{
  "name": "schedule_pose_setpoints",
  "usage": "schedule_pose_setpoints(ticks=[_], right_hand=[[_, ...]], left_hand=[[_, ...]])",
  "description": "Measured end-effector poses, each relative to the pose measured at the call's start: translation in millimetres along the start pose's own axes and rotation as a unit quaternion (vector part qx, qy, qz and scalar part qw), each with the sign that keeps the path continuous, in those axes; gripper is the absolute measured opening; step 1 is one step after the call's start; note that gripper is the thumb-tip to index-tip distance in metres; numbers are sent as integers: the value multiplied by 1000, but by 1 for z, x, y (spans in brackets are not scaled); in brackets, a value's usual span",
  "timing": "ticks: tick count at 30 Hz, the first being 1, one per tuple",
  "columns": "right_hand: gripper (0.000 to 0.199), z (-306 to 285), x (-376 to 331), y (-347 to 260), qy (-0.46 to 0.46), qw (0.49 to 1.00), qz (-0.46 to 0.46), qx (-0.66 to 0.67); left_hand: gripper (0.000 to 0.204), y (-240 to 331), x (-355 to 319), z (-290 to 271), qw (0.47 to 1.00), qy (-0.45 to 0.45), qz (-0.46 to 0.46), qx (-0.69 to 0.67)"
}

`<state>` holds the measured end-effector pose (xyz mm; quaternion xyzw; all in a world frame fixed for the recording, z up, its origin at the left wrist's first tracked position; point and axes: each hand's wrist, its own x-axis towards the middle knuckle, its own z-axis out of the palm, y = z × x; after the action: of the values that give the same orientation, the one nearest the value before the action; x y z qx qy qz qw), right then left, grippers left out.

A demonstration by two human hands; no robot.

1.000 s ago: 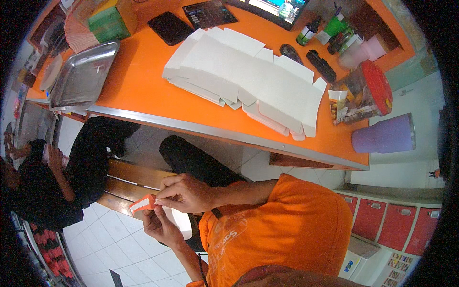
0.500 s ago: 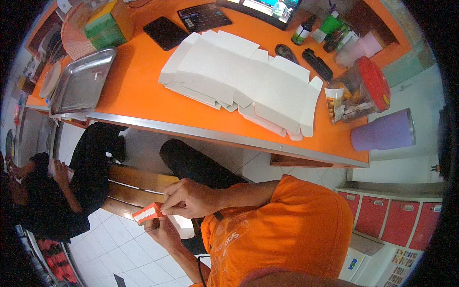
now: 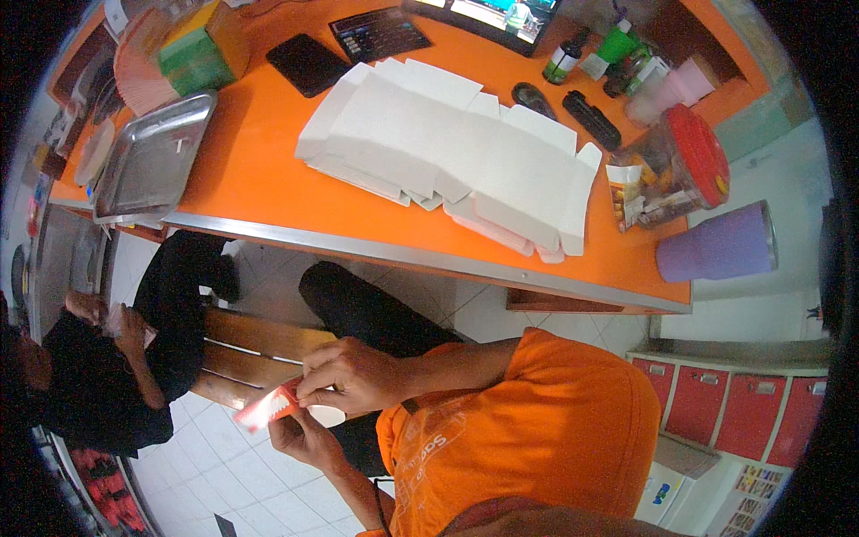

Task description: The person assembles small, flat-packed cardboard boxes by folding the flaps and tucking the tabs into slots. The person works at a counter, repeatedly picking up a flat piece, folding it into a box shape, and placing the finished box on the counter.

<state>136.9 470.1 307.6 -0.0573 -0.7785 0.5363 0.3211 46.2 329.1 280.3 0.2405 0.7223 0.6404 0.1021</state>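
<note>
Between my two hands is a small flat red and white piece [image 3: 268,407], like a folded card or packet; its exact kind is unclear. Glare whitens its outer end. My right hand [image 3: 349,374] pinches its near end from above, fingers bent. Below, my left hand [image 3: 304,438] grips the same end, thumb and fingers closed against it. Partly hidden behind my hands is a white rounded thing [image 3: 329,415] near my lap. On the orange desk [image 3: 259,170] lies a stack of flat white unfolded boxes [image 3: 447,143], apart from both hands.
A metal tray [image 3: 152,161] is at the desk's left end. A phone [image 3: 307,64], a calculator [image 3: 380,34], a red-lidded jar [image 3: 671,166] and a purple tumbler [image 3: 716,243] stand or lie around the boxes. A wooden bench [image 3: 242,353] is below. Another person [image 3: 107,376] sits at left.
The red and white piece has tilted in my hands and its outer end has shifted left and down, now catching glare. The other person's hands have moved slightly.
</note>
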Motion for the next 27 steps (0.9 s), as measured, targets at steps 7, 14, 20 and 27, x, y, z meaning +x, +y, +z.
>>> schedule_pose_setpoints(ticks=[7,14,20,27], right_hand=[[13,-5,7,4,43,996,-71,35],[22,1,2,13,0,987,16,159],[37,-9,8,12,-39,974,58,214],[35,-10,9,8,-58,989,38,131]], left_hand=[[32,3,-2,0,993,5,-24,-115],[46,-5,-7,2,991,-51,-26,-122],[42,-11,-9,-8,978,-39,-127,-162],[49,-8,-7,-17,966,-62,-162,-194]])
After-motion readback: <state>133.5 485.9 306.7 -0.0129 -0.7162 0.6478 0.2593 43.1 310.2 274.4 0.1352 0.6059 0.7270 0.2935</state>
